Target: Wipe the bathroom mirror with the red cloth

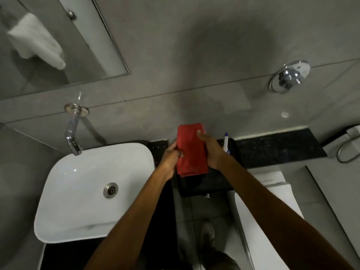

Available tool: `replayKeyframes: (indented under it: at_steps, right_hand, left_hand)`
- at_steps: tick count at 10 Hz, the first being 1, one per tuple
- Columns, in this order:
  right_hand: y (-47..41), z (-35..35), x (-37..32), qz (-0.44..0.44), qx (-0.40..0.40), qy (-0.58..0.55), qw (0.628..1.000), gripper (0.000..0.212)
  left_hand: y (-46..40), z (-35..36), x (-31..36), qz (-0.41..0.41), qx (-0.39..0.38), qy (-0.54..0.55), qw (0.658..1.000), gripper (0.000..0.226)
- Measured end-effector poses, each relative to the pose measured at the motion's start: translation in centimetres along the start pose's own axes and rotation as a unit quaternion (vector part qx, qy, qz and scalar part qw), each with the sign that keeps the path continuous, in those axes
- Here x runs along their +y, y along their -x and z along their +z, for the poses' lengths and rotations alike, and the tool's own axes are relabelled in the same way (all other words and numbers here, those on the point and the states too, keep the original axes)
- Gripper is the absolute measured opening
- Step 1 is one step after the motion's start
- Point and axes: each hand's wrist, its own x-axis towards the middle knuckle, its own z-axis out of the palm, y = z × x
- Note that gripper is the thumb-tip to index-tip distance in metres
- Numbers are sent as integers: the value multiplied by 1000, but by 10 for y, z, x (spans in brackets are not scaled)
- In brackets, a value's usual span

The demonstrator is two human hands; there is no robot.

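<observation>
A folded red cloth (191, 150) is held upright between both hands above the black counter. My left hand (171, 158) pinches its left edge near the middle. My right hand (211, 151) grips its right side, thumb lying over the front near the top. The bathroom mirror (58, 41) hangs on the grey wall at the upper left, well away from the cloth, and reflects a white towel.
A white basin (64, 191) with a metal drain sits left of the hands under a chrome wall tap (72, 131). A white and blue spray bottle (226, 143) stands just right of my right hand. Chrome wall valve (290, 76) upper right; white toilet (272, 211) below right.
</observation>
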Motion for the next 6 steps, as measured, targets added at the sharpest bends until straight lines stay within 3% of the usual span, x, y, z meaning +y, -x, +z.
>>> replayKeyframes:
  at_steps: [2,4,5,6]
  right_hand:
    - [-81,-48,57,19,50,110,993,51]
    - [-145,-75,105,42,67,156,985,52]
    - [-137,-71,117,17,114,307,945,50]
    - [-106,-61,122,-90,151,425,888,55]
  left_hand:
    - [-67,9,-77,-57,19,-105,993,76]
    - [-112,12,-130,-129,43,-112,984,69]
    - [-108,12,-136,-132,47,-170,976,69]
    - [-80,14,-127,-26,59,-220,973,64]
